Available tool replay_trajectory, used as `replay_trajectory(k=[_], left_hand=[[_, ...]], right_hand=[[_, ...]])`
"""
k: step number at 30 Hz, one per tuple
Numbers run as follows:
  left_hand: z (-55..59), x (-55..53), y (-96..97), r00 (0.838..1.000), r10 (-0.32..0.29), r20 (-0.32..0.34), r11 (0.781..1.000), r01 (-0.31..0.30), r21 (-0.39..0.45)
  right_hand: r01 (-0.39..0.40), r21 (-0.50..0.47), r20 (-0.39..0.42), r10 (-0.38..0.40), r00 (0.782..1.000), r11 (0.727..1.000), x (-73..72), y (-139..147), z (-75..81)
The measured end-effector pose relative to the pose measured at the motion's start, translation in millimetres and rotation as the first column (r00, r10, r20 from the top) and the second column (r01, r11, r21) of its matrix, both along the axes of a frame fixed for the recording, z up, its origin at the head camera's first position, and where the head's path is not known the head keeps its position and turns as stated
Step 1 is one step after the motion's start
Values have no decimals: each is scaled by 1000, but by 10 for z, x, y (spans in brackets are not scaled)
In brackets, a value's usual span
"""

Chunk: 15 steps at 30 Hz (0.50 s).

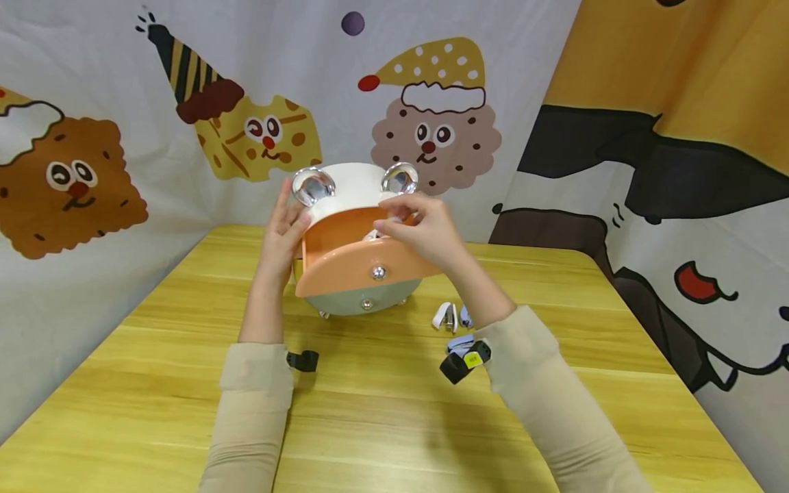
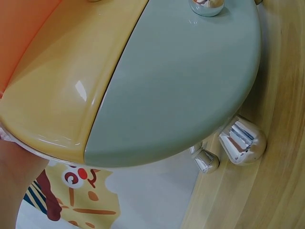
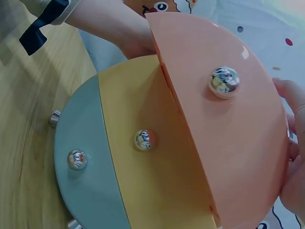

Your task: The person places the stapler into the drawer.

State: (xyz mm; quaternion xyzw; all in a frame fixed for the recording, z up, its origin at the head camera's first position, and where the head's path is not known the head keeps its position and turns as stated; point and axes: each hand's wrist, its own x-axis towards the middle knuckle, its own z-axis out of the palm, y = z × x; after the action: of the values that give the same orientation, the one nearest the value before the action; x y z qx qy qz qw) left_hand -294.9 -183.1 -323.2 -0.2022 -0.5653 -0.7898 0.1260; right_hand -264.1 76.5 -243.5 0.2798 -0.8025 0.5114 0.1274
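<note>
A round drawer box [image 1: 354, 179] with a white shell, silver ears and short metal feet stands on the table. Its top orange drawer [image 1: 345, 267] is pulled out; the yellow drawer [image 3: 138, 114] and green drawer [image 2: 176, 86] below are closed. Against the box's left side rests my left hand [image 1: 282, 236], fingers fairly straight and thumb at the front edge. My right hand [image 1: 425, 229] reaches over the orange drawer's right part, its thumb and fingers bent around a small white object [image 1: 372, 234], mostly hidden. In the right wrist view, the drawer front covers part of those fingers.
On the wooden table [image 1: 370, 424], right of the box, lie a white mini stapler [image 1: 445, 316] and a blue one [image 1: 459, 344], with another blue piece [image 1: 466, 316] partly behind the right forearm. A cartoon-printed curtain [image 1: 345, 82] hangs behind the table.
</note>
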Motion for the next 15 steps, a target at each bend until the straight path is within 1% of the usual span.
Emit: replay_trajectory(k=[3,4,7,10,12,15], left_hand=[[6,-1,3,1000,-1,0,1000,1,2],[8,2,4,1000,0,-2,1000,0,4],[10,6,7,1000,0,-4,1000,0,8],[6,6,6,1000,-6,-6,1000,6,15],[3,2,3,1000,-10,-6,1000,10,17],[0,-1,-1,1000,-12,-7,1000,13,19]], right_hand=[[-3,-20,-29,2,1000,1000,-1,6,-10],[-2,-28,-41,0,999,1000,36,10,13],[-1,-65,-90,-4,996,998,70,68,24],[-12,-108,-144,-4,990,994,130,151,44],[-18,-129,-181,-6,984,991,139,218,24],[-15,-158,-213,-19,977,987,212,312,19]])
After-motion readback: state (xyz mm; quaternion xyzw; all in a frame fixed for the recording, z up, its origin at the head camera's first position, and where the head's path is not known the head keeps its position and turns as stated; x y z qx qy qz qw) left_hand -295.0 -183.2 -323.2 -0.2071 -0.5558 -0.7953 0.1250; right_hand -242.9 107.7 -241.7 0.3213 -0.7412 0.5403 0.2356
